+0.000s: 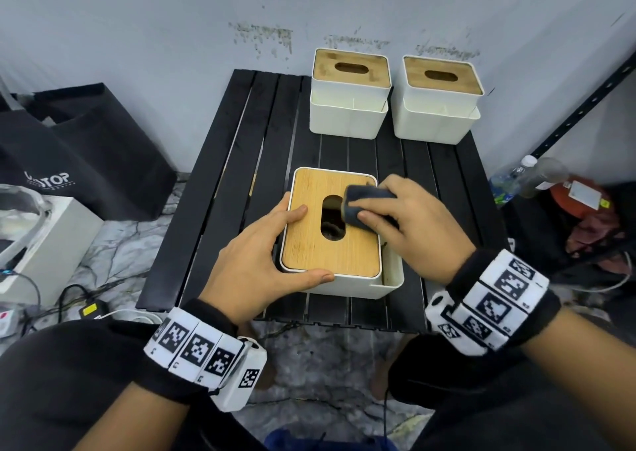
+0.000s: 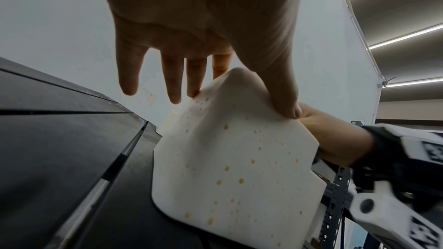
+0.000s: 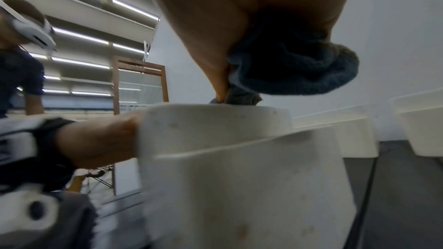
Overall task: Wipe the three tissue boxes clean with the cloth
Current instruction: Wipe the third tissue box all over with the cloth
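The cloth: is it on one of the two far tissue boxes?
No, the right hand presses the cloth on the near tissue box.

A pale grey-blue painted wall (image 1: 172, 20) fills the upper part of the head view, marked with dark mould-like speckles (image 1: 265, 37) near the centre top. Below it stands a low black slatted table (image 1: 220, 182), its boards running away from the camera. The floor of grey-and-white marbled stone (image 1: 113, 244) shows at the left and at the bottom centre. A black fabric bag with white lettering (image 1: 79, 154) sits at the left edge, a white box (image 1: 51, 240) and dark cables (image 1: 69, 299) below it. At the right, a black perforated metal upright (image 1: 581, 106) slants across the corner, with clear plastic bottles (image 1: 519, 178) beneath it. In the wrist views, long white ceiling light strips (image 2: 405, 37) glow, and a brown wooden frame (image 3: 141, 86) stands at centre left.
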